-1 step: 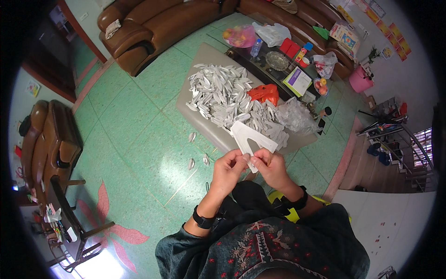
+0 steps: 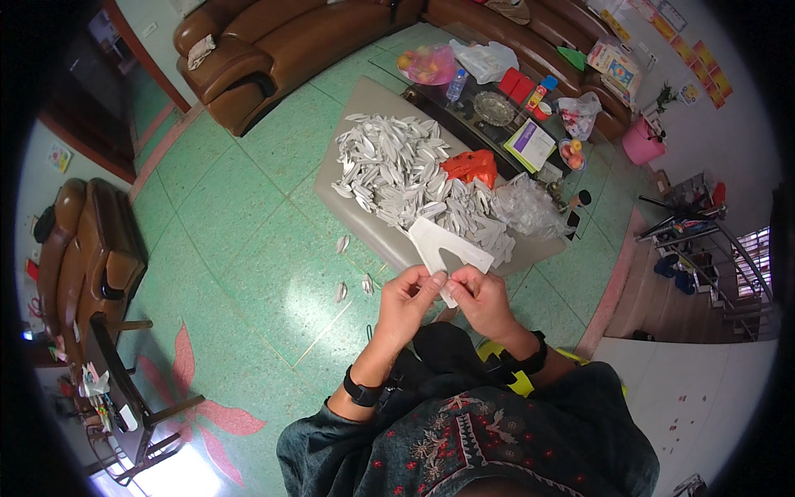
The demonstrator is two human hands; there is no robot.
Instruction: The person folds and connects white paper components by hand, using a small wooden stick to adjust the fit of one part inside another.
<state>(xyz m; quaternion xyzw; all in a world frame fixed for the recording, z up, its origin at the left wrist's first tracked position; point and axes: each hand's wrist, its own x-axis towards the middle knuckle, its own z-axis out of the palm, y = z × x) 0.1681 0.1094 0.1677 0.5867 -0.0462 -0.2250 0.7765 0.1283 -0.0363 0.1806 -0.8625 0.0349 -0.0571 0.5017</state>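
Between my two hands is a white, flat, angular piece (image 2: 427,238), like folded card or paper, with a gap through its middle. My left hand (image 2: 409,300) pinches its lower end between thumb and fingers. Close beside it, my right hand (image 2: 484,301) pinches the same end, the fingertips nearly touching those of the left. Just beyond the piece, a large heap of whitish-grey, leaf-shaped folded pieces (image 2: 389,157) lies on a grey padded bench (image 2: 364,232). What the fingertips cover is hidden.
A red plastic bag (image 2: 472,167) and a clear plastic bag (image 2: 530,207) lie by the heap. Behind is a glass table with a bottle (image 2: 456,85) and a glass dish (image 2: 494,108). Several loose pieces (image 2: 367,284) lie on the green floor. Brown sofas (image 2: 306,41) stand farther back.
My right fingers have shifted very slightly at the white piece. Both hands keep their pinch, and everything else stays in place.
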